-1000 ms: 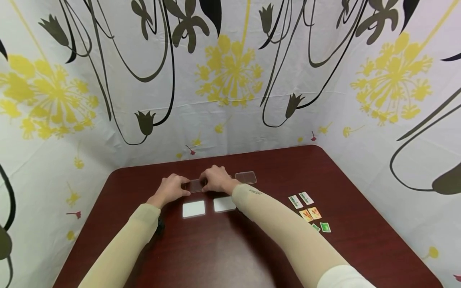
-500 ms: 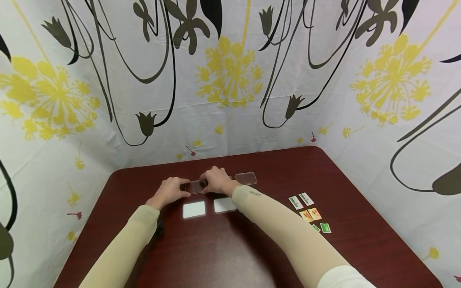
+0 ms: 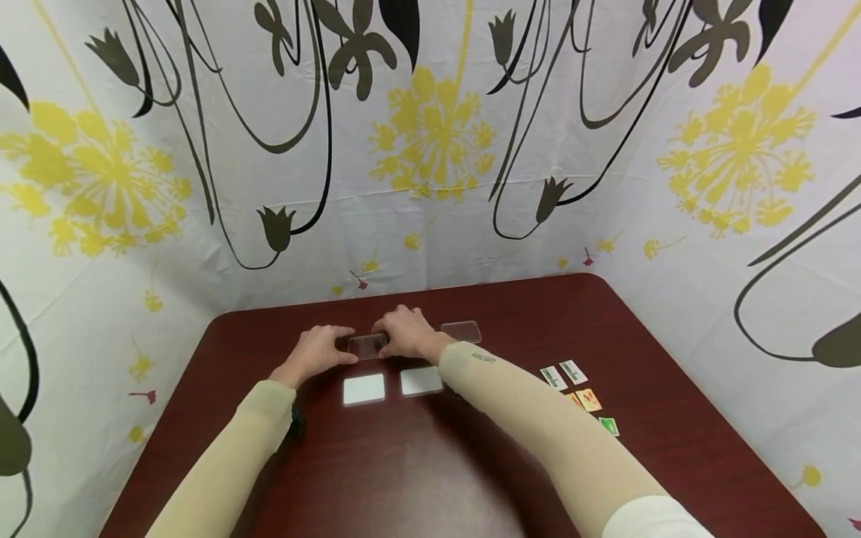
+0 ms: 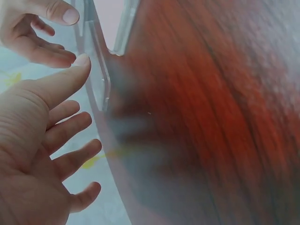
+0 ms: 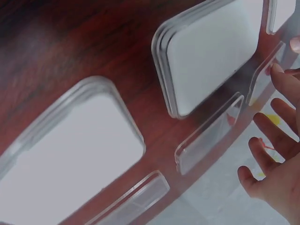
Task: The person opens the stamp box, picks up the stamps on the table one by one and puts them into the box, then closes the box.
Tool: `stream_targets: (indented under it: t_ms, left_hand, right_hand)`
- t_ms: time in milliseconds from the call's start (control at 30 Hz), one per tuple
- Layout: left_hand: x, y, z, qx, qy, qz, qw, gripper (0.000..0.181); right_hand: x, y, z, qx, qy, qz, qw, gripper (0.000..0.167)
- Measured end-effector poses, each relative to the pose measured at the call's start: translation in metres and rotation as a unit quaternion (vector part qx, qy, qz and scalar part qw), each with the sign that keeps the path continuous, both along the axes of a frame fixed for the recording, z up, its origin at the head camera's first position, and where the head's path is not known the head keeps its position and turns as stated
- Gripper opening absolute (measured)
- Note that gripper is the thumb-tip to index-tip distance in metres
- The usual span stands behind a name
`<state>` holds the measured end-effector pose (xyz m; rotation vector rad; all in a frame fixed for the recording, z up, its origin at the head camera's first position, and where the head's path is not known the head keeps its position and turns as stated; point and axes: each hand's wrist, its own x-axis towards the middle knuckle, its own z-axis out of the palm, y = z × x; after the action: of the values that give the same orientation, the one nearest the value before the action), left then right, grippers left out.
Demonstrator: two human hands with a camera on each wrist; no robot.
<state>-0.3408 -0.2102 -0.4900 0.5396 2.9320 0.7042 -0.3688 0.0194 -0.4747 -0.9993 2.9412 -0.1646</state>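
A clear flat rectangular piece [image 3: 367,346] lies near the table's far edge between the two hands. My left hand [image 3: 315,351] is at its left side, with thumb and fingers spread; its thumb tip is close to the clear piece [image 4: 99,75] in the left wrist view. My right hand [image 3: 407,334] is at the right side, thumb and fingers apart. The right wrist view shows this hand [image 5: 276,154] with fingers loosely bent and its thumb by the clear piece [image 5: 265,77]; whether it touches cannot be told.
Two white rounded rectangles [image 3: 364,389] [image 3: 421,380] lie nearer; the right wrist view shows layered clear edges [image 5: 161,70]. Another clear piece [image 3: 460,331] is right of my right hand. Small printed cards [image 3: 573,371] lie at the right, partly behind my forearm. Patterned cloth [image 3: 430,246] hangs behind the table.
My hands have parted slightly at the clear piece, and more of it shows between them. My right forearm covers a little more of the small cards.
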Motion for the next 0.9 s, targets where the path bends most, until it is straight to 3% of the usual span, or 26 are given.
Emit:
stream_targets:
  t_ms: [300, 567, 900]
  left_hand:
    - [0.007, 0.008, 0.007, 0.009, 0.023, -0.004, 0.9997, 0.066]
    - [0.023, 0.02, 0.012, 0.057, 0.009, 0.018, 0.9982, 0.065]
    - [0.043, 0.051, 0.018, 0.055, 0.051, -0.033, 0.9966, 0.064]
  right_hand:
    - [0.007, 0.016, 0.009, 0.008, 0.02, 0.026, 0.9994, 0.049]
    - [0.022, 0.039, 0.021, 0.023, 0.045, 0.056, 0.9971, 0.042]
    - [0.035, 0.075, 0.037, 0.02, 0.102, 0.098, 0.9898, 0.036]
